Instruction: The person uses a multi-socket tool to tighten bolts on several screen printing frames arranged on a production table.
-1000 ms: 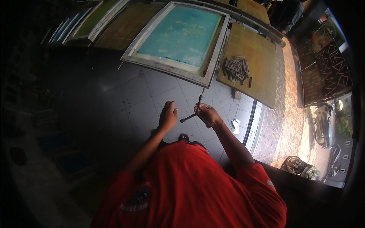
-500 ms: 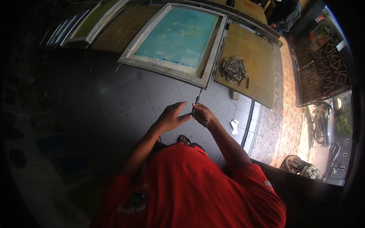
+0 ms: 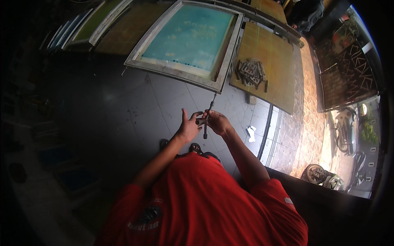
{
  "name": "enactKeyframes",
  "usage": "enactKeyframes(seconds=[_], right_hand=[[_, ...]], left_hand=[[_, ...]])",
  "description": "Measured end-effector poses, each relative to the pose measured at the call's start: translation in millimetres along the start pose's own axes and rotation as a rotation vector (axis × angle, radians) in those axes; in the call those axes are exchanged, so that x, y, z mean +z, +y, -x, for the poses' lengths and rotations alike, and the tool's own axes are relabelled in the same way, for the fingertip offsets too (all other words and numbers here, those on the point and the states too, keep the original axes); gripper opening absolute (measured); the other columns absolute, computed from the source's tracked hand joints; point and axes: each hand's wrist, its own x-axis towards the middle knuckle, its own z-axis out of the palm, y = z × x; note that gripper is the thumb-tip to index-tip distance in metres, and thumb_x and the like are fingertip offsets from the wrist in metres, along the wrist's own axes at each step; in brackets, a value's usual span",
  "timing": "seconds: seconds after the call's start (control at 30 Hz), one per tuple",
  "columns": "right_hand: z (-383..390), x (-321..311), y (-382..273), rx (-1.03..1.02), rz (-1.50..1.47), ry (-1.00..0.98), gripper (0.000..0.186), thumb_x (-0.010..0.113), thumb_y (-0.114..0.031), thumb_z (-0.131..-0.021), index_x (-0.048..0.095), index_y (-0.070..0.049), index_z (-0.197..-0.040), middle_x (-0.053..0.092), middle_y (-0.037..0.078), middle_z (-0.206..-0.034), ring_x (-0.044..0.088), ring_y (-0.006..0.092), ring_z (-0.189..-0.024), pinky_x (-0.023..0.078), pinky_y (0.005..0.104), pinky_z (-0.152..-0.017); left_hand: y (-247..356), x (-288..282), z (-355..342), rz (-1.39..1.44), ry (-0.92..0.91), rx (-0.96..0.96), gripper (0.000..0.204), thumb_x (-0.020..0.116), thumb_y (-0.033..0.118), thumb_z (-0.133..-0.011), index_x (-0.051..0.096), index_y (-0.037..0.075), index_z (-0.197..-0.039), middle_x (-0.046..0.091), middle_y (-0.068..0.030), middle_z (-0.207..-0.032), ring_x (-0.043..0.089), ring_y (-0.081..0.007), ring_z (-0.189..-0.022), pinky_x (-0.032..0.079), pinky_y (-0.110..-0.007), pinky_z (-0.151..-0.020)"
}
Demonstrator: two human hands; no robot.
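A three-armed socket wrench (image 3: pixel 205 133) reaches from my hands toward a thin rod or bolt (image 3: pixel 215 94) at the near right corner of a screen-printing frame (image 3: pixel 176 75). My right hand (image 3: pixel 218 122) has its fingers closed on the wrench near its middle. My left hand (image 3: pixel 189 128) is open beside it, thumb raised and fingers reaching toward one arm of the wrench. Whether the left fingertips touch it I cannot tell. The frame has grey edges around a blue-green mesh (image 3: pixel 186 39) with pale marks.
Right of the frame, a pile of metal clamps or hinge-like parts (image 3: pixel 251 72) lies on a yellowish board (image 3: pixel 275 67). More frames (image 3: pixel 98 24) stand at the far left. A white scrap (image 3: pixel 251 133) lies on the tiled floor (image 3: pixel 164 96). Another person (image 3: pixel 305 16) is at the far right.
The wrench has turned, so its other arms now show below my hands. My left hand has opened, its thumb lifting. The view has shifted slightly.
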Motion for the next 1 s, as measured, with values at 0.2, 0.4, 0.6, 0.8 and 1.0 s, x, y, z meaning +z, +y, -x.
enactKeyframes(seconds=[0.2,0.4,0.6,0.8,1.0], right_hand=[[-14,-7,4,0.003,0.052,0.155,0.02,0.064,-0.024,-0.086,0.054,-0.009,-0.076,0.059,0.003,-0.072,0.053,0.0106,-0.06,0.041,0.0216,-0.055],[-10,6,-2,0.091,0.103,0.262,0.026,0.066,-0.029,-0.084,0.051,-0.009,-0.077,0.051,0.0,-0.063,0.044,0.0097,-0.049,0.036,0.0241,-0.046],[-6,14,-5,0.074,0.103,0.28,0.027,0.066,-0.031,-0.084,0.055,-0.007,-0.087,0.051,0.0,-0.065,0.047,0.0103,-0.052,0.039,0.0235,-0.049],[-15,5,-13,0.08,0.094,0.33,0.034,0.053,-0.037,-0.091,0.056,-0.006,-0.103,0.06,0.006,-0.091,0.055,0.0167,-0.085,0.045,0.0301,-0.076],[-36,-4,-30,-0.062,0.078,0.322,0.03,0.045,-0.027,-0.094,0.055,-0.005,-0.112,0.059,0.005,-0.105,0.052,0.018,-0.099,0.039,0.0341,-0.091]], left_hand=[[66,-8,25,-0.374,-0.022,0.09,0.083,0.022,0.072,-0.084,0.036,0.006,-0.132,0.041,-0.017,-0.132,0.036,-0.0278,-0.125,0.024,-0.042,-0.105],[43,17,16,-0.994,-0.026,0.175,0.067,0.043,0.051,-0.092,0.028,0.002,-0.135,0.041,-0.0207,-0.13,0.048,-0.0279,-0.116,0.035,-0.038,-0.099],[52,55,23,-1.544,0.124,-0.026,0.051,0.065,0.039,-0.082,0.053,-0.001,-0.111,0.063,-0.0131,-0.092,0.064,-0.0163,-0.081,0.048,-0.029,-0.068],[49,5,9,-1.377,0.093,0.077,0.029,0.066,0.025,-0.084,0.064,-0.004,-0.083,0.064,-0.0075,-0.072,0.059,-0.0135,-0.065,0.045,-0.024,-0.059],[26,-42,-5,-0.469,-0.072,-0.256,0.031,0.063,0.035,-0.085,0.062,0.004,-0.087,0.042,0.0045,-0.054,0.037,-0.0045,-0.049,0.036,-0.022,-0.052]])
